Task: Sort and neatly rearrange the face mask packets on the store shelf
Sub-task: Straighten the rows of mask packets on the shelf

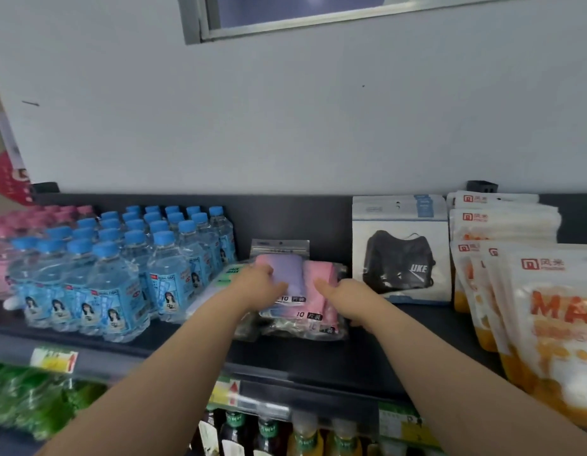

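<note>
Far left of the black shelf (318, 363): pink-capped bottles (2, 255), partly cut off by the frame. Just beside them stands a shrink-wrapped block of blue-capped water bottles (121, 268), upright in rows and reaching back to the rear wall of the shelf. On the tier below, green packets (32, 399) lie at the left behind a yellow price tag (55, 358).

Centre of the shelf: the face mask packets (298, 320) lie in a loose, overlapping pile, touching the bottle block on its right side. A purple packet (292, 274) leans uppermost, and a pink packet (320, 281) is tilted against its right side. A green-printed packet (234, 273) shows at the pile's left edge.

The left hand (262, 287) is on the purple packet. Its fingers curl over the packet's upper left edge and its thumb lies across the face, so the packet is held. The right hand (346, 299) is set against the right flank of the pile, thumb stretched out over the pink packet. Its fingers run down the far side, mostly hidden, so whether they clamp the pile cannot be told.

Right of the pile, apart from it, a black mask packet (400, 255) stands upright against the back. At the far right, mango pouches (532, 307) stand in rows, front to back. Bottles (269, 432) occupy the lower tier beneath.
</note>
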